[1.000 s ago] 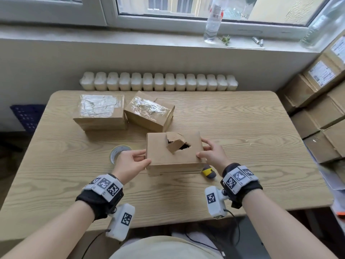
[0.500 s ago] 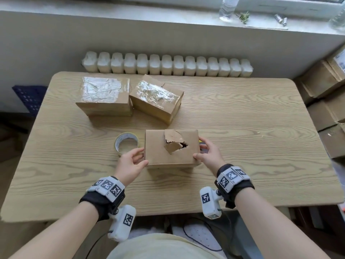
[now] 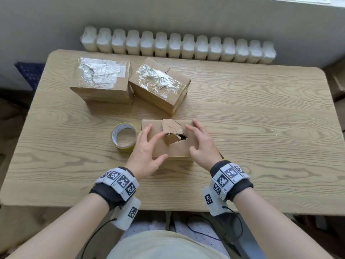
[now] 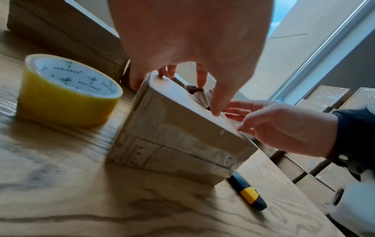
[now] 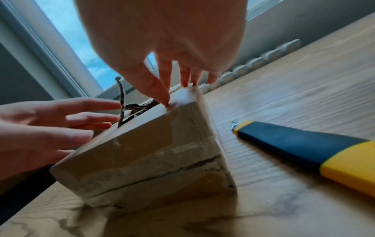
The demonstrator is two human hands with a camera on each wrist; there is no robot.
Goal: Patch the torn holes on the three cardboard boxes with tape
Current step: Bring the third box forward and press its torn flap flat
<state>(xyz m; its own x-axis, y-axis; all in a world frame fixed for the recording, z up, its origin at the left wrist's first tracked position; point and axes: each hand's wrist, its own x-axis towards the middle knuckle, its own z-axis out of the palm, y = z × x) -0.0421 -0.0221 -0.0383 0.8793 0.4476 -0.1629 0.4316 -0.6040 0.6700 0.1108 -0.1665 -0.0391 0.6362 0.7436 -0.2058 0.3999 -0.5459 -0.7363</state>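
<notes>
The torn cardboard box (image 3: pixel 176 150) lies on the table in front of me, its ragged hole (image 3: pixel 182 137) on top and a torn flap (image 3: pixel 171 127) standing up from it. My left hand (image 3: pixel 149 144) hovers with spread fingers over the left half of the top; in the left wrist view its fingertips (image 4: pixel 216 110) touch the top beside the hole. My right hand (image 3: pixel 199 141) rests its fingertips (image 5: pixel 166 102) on the right part of the top. A yellow tape roll (image 3: pixel 124 137) lies flat just left of the box. Neither hand holds anything.
Two boxes with shiny tape patches, one (image 3: pixel 102 79) at the far left and one (image 3: pixel 160 85) beside it, stand behind. A blue and yellow utility knife (image 5: pixel 304 147) lies on the wooden table (image 3: pixel 261 128) right of the torn box. A radiator (image 3: pixel 177 45) runs behind.
The box was held by its two sides and has been set down. Both hands have moved from the sides to the top, fingers spread around the hole.
</notes>
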